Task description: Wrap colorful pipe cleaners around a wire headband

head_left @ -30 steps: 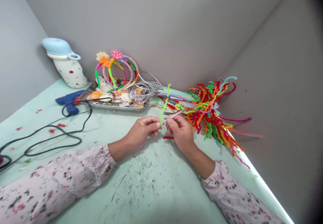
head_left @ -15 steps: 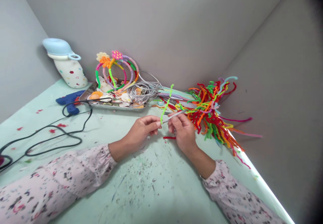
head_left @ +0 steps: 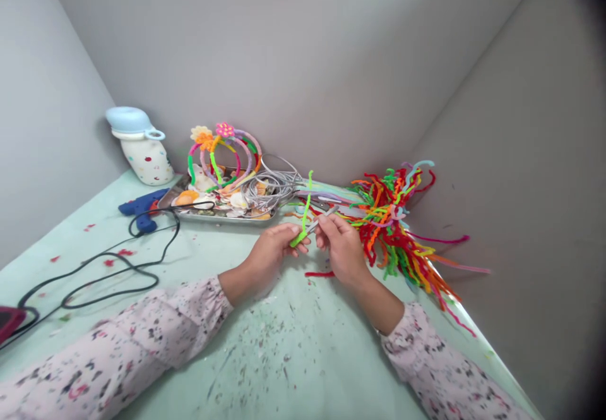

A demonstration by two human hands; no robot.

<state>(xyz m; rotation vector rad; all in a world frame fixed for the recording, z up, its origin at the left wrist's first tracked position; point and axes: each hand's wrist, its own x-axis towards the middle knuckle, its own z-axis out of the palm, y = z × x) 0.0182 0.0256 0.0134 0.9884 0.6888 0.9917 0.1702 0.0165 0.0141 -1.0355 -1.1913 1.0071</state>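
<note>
My left hand [head_left: 274, 248] is closed, its thumb and fingers pinching the coiled end of a lime-green pipe cleaner [head_left: 307, 208]. The loose tail of that pipe cleaner stands up above the fingers. A thin grey wire [head_left: 314, 227] runs from the green coil across to my right hand [head_left: 341, 243], which pinches it between thumb and fingers. Both hands are a little above the table, close together. Just below the right fingers lies a short red pipe cleaner piece [head_left: 319, 274].
A metal tray [head_left: 222, 218] holds shells, a grey wire coil [head_left: 269, 186] and several flower-topped pipe cleaner hoops [head_left: 218, 155]. To its left are a blue glue gun [head_left: 142, 208], its black cord [head_left: 118, 262] and a bottle [head_left: 144, 151]. Bundled pipe cleaners [head_left: 392, 218] lie right.
The green pipe cleaner's lower end now shows as a thicker coil at the left fingertips, and its tail is more upright. The whole view has shifted, with the scene sitting lower.
</note>
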